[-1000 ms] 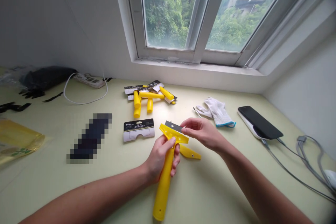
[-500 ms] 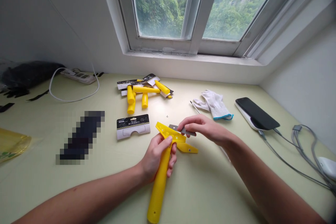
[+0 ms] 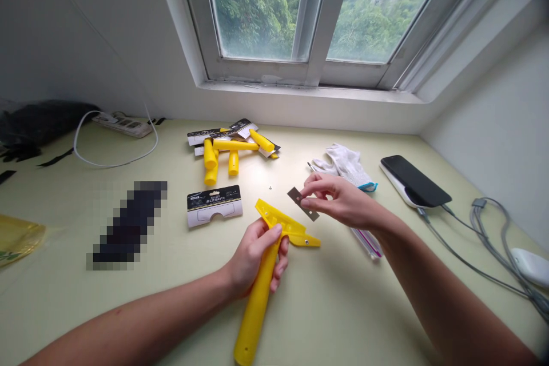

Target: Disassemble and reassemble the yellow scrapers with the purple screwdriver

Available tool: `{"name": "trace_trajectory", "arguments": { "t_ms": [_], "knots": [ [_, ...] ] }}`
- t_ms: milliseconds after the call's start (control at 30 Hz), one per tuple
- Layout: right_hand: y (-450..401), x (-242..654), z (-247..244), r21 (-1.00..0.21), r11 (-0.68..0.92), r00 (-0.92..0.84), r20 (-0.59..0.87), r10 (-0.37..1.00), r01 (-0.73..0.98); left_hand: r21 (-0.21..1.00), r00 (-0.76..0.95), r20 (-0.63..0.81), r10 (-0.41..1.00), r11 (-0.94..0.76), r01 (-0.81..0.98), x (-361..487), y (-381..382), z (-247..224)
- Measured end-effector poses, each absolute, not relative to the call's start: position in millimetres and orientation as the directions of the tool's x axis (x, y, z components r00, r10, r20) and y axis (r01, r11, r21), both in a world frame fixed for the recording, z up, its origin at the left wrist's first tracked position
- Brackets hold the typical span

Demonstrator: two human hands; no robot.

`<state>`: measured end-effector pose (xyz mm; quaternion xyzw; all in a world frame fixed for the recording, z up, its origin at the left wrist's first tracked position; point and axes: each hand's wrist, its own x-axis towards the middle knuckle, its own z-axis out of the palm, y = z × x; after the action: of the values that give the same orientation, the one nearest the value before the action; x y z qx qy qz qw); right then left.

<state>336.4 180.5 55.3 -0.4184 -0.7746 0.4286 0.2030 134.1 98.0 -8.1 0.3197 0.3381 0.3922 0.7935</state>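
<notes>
My left hand (image 3: 257, 257) is closed around the yellow scraper (image 3: 255, 314), its handle slanting toward me and its wide head (image 3: 281, 218) uppermost. Under the head a pointed yellow cover piece (image 3: 309, 242) with a small screw sticks out to the right; I cannot tell whether it is attached. Between thumb and fingers my right hand (image 3: 330, 197) pinches a thin grey scraper blade (image 3: 309, 213) with holes, apart from the head. A tiny nut (image 3: 270, 187) lies on the table beyond the scraper.
A black-and-white card (image 3: 214, 206) lies left of the scraper. Behind it are several yellow scrapers (image 3: 235, 145) with cards. White gloves (image 3: 347, 163), a screwdriver tip (image 3: 310, 166), a zip bag (image 3: 368, 245), a phone (image 3: 416, 177) and cables (image 3: 493, 240) are on the right.
My right hand has drawn the blade up and away from the scraper head and turned it. The cover piece now sits closer under the head. The zip bag shows more.
</notes>
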Motion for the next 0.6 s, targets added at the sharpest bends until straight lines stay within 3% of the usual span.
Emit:
{"name": "trace_trajectory", "arguments": {
  "t_ms": [167, 367, 600],
  "knots": [
    [171, 326, 66, -0.790, 0.315, -0.589, -0.071, 0.805, 0.526, 0.779, 0.494, -0.285, 0.821, 0.499, -0.380, 136, 96, -8],
    [171, 319, 60, -0.892, 0.153, -0.616, -0.161, 0.771, 0.425, 0.783, 0.551, -0.277, 0.787, 0.517, -0.345, 135, 94, -9],
    [172, 311, 47, -0.901, 0.121, -0.635, -0.192, 0.748, 0.416, 0.805, 0.597, -0.260, 0.759, 0.511, -0.300, 135, 94, -11]
  ]
}}
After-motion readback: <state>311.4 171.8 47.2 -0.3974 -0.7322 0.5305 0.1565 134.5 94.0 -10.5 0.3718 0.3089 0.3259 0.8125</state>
